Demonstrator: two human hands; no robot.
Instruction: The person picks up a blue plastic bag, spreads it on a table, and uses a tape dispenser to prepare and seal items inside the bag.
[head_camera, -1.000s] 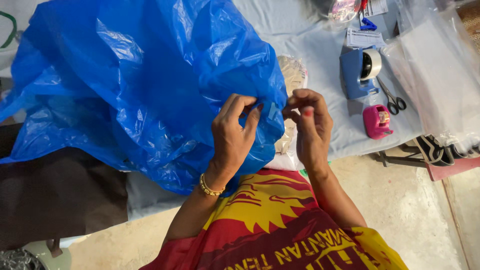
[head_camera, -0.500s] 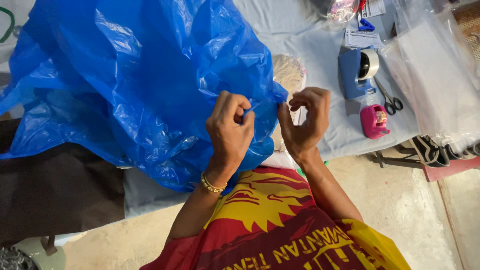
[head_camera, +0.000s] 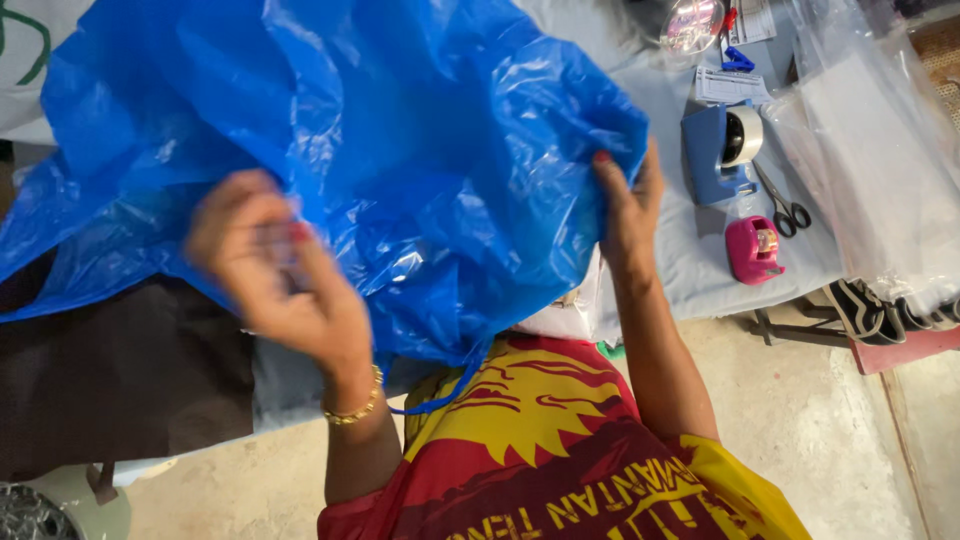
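The right hand (head_camera: 628, 205) is clamped on the edge of a big blue plastic bag (head_camera: 400, 150), which billows leftward from that grip over the table. The left hand (head_camera: 275, 270) is motion-blurred against the bag's lower front; I cannot tell whether its fingers pinch the plastic.

My left hand (head_camera: 275, 270) is smeared with blur, so I can't tell whether its fingers pinch the blue plastic bag (head_camera: 400, 170). The bag runs off the top and left edges and hides the table beneath. My right hand (head_camera: 628, 205) has its fingertips tucked behind the bag's edge.
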